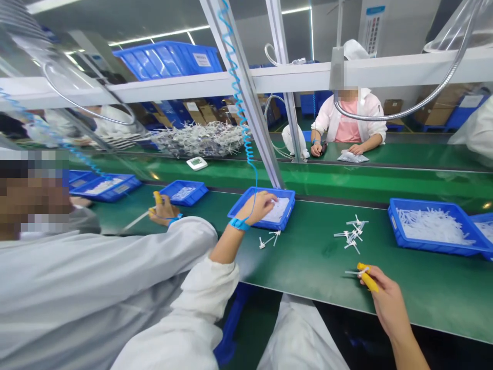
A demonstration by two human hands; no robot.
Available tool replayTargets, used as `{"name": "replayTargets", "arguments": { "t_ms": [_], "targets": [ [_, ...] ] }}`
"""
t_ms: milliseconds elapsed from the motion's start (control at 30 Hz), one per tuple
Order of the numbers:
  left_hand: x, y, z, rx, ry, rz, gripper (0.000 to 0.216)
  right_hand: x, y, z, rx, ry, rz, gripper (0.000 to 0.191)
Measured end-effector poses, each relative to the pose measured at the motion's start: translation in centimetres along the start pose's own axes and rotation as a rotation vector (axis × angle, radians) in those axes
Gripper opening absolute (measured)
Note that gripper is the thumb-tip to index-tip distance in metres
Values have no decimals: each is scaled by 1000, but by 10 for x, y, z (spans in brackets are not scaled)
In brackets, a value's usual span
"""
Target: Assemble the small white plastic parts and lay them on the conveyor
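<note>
My left hand (259, 206), with a blue wrist strap (239, 224), reaches over a blue tray (232, 211) of small white plastic pieces (280, 208). Its fingers are loosely bent and look apart; I see nothing held in them. Yellow finger cots cover the thumb and a finger of my right hand (385, 295). They pinch a small white tube fitting (352, 273) just above the green work surface (308, 257). A small pile of similar white fittings (352, 235) lies beyond that hand. A few more fittings (263, 243) lie in front of the left tray.
At right stands a blue tray (400, 234) full of thin white tubes. A co-worker's hand (164, 209) with yellow finger cots is close on my left, by another blue tray (200, 195). A coiled blue cord (235, 77) hangs beside a metal post (265, 139). Another person (348, 118) sits opposite.
</note>
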State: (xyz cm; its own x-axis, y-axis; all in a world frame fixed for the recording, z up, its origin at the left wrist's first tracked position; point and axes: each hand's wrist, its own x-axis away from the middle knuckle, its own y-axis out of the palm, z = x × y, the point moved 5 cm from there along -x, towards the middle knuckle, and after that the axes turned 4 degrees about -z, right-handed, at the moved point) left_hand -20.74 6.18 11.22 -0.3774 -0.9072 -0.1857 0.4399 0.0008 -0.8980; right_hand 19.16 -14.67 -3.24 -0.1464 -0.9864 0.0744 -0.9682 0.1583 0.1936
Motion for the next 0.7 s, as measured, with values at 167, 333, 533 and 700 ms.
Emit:
{"name": "replayTargets", "arguments": {
  "t_ms": [167,333,533,700],
  "targets": [
    [14,74,133,322,270,-175,24,2,6,-1,-106,-5,46,29],
    [21,150,222,734,417,-336,22,5,8,-7,-136,-22,144,34],
    [19,187,226,877,395,-353,24,9,14,-13,-127,-9,178,37],
    [23,191,222,899,371,-381,24,11,17,-14,-135,6,233,36]
  ]
}}
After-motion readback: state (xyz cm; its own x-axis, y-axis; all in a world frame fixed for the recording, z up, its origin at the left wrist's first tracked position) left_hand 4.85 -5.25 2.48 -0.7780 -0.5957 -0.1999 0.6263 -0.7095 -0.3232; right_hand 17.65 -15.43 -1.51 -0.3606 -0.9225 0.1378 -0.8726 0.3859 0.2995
